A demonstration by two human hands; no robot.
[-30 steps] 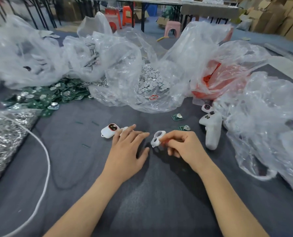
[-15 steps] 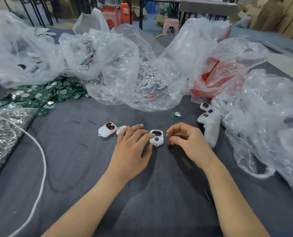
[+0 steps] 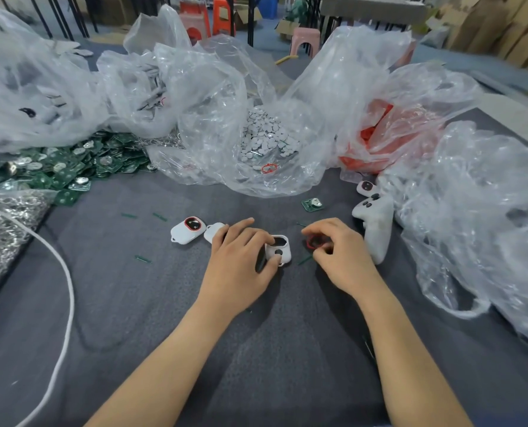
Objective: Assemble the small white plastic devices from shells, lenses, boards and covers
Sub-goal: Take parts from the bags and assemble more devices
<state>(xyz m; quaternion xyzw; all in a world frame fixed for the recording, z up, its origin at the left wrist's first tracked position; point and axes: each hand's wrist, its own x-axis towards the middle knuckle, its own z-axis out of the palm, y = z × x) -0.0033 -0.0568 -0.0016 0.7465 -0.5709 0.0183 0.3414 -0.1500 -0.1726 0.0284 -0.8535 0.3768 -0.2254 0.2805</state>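
The person's left hand (image 3: pixel 241 266) lies low on the grey tabletop (image 3: pixel 151 318). Its grip is closed on a white shell (image 3: pixel 280 248): the thumb presses the shell's near edge and the forefinger touches its far left corner. The shell lies flat on the tabletop, sticking out to the right of the fingers. It has a large dark opening at its far end and a small round hole nearer the thumb.

The right hand (image 3: pixel 344 257) is just to the right. Its grip pinches a dark lens (image 3: pixel 316 241) with a red rim between the thumb and curled fingertips. The lens sits at the left end of that grip, close beside the shell's right edge but not touching it.

Left of the hands, a finished device (image 3: pixel 188 231) with a red-rimmed window lies on the tabletop. Next to it is another white part (image 3: pixel 214 232), partly hidden by the left fingers. A single green board (image 3: pixel 312 204) lies further back. A white controller (image 3: pixel 375 224) rests to the right of the right hand. Further back are clear plastic bags (image 3: pixel 201 97), a heap of green boards (image 3: pixel 59 167) and a pile of grey discs (image 3: pixel 268 137).
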